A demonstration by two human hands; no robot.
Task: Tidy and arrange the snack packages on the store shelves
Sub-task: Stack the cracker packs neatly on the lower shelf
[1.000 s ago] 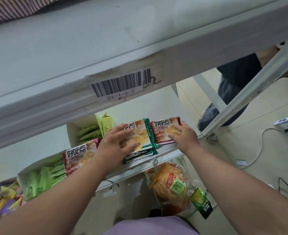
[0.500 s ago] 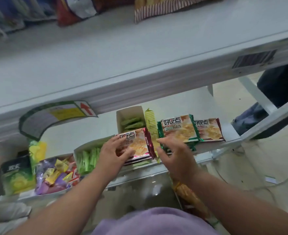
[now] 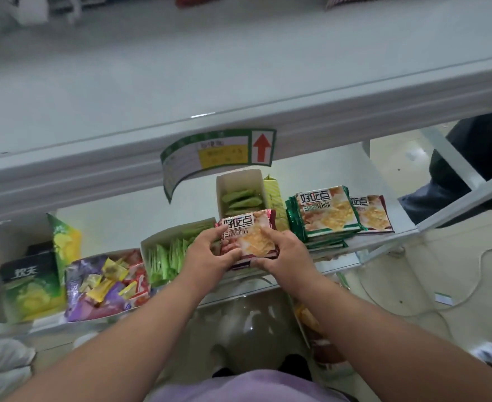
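Observation:
A red-edged biscuit pack (image 3: 249,237) lies on top of a small stack at the front of the lower shelf (image 3: 384,242). My left hand (image 3: 208,253) grips its left side and my right hand (image 3: 285,252) grips its right side. To the right sits a stack of green-edged biscuit packs (image 3: 324,213), and beyond it another red-edged pack (image 3: 374,213). Behind my hands stands an open white box of green sachets (image 3: 240,198).
Left of my hands are a long box of green sachets (image 3: 166,258), a tray of mixed candies (image 3: 105,282) and green chip boxes (image 3: 31,281). The upper shelf's edge carries a curled price label (image 3: 218,153). Another person's leg (image 3: 471,175) stands at the right; cables lie on the floor.
The view has swung left. My right hand left the green-edged stack and came onto the red-edged pack, which both hands now hold.

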